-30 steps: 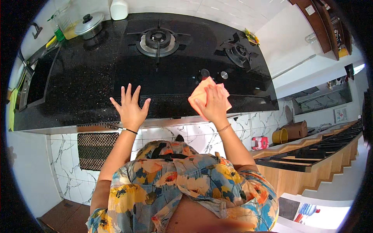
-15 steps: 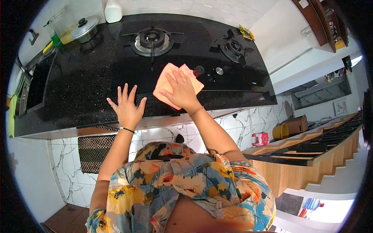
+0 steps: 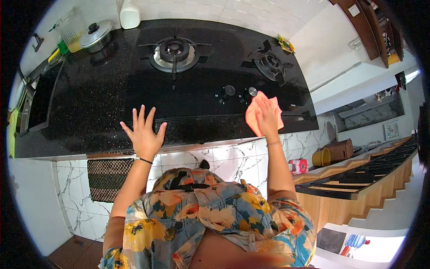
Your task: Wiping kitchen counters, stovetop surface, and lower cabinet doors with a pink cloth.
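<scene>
My right hand (image 3: 268, 120) presses an orange-pink cleaning cloth (image 3: 252, 117) flat against the front right part of a black glass gas hob (image 3: 188, 96). The cloth lies just below the right control knob (image 3: 252, 92); the left control knob (image 3: 229, 91) stands beside it. Fingers spread and holding nothing, my left hand (image 3: 147, 136) rests on the front edge of the black speckled countertop (image 3: 89, 107). Behind my hands are the large left burner (image 3: 174, 53) and the smaller right burner (image 3: 271, 66).
A lidded metal pot (image 3: 96, 40) and a white bottle (image 3: 130, 15) stand at the back left. The sink (image 3: 42, 101) is at far left. A small yellow packet (image 3: 285, 45) lies at the back right corner. A checked mat (image 3: 109, 179) lies below the counter.
My right hand has slid the cloth to the right, from left of the knobs to below the right one. My left hand stays spread on the counter's edge.
</scene>
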`<state>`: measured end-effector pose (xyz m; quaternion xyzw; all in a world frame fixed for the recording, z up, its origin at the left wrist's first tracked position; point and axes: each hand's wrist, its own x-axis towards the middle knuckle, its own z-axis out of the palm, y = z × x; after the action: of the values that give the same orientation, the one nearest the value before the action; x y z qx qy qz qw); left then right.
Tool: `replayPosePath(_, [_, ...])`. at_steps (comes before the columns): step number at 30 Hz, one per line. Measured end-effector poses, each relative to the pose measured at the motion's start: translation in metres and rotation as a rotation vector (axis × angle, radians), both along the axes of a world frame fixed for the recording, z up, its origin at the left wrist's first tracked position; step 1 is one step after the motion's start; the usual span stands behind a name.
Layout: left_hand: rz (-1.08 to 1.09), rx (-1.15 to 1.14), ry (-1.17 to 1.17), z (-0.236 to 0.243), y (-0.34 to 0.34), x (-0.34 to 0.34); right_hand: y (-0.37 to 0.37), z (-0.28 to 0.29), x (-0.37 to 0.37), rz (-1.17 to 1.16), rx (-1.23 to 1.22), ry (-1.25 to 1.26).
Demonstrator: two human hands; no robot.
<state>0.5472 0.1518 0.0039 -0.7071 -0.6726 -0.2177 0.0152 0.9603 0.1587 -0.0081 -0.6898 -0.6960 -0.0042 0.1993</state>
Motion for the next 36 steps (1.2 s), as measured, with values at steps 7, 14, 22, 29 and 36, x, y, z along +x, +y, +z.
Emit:
replayPosePath(7, [0.028, -0.022, 0.024, 0.0, 0.001, 0.002, 0.084, 0.0, 0.049, 0.092, -0.076, 0.095])
replayPosePath(14, [0.036, -0.016, 0.02, 0.002, 0.002, 0.002, 0.092, -0.003, 0.034, 0.078, -0.042, 0.055])
replayPosePath(22, [0.029, -0.012, 0.008, 0.0, -0.001, 0.0, -0.02, -0.007, -0.034, 0.0, 0.157, 0.118])
replayPosePath(29, [-0.023, 0.042, -0.007, -0.003, 0.001, -0.002, -0.032, -0.009, -0.161, 0.411, 0.027, 0.07])
replayPosePath(36, [-0.037, 0.038, -0.007, -0.001, 0.0, -0.003, 0.06, 0.007, -0.211, 0.416, 0.145, 0.012])
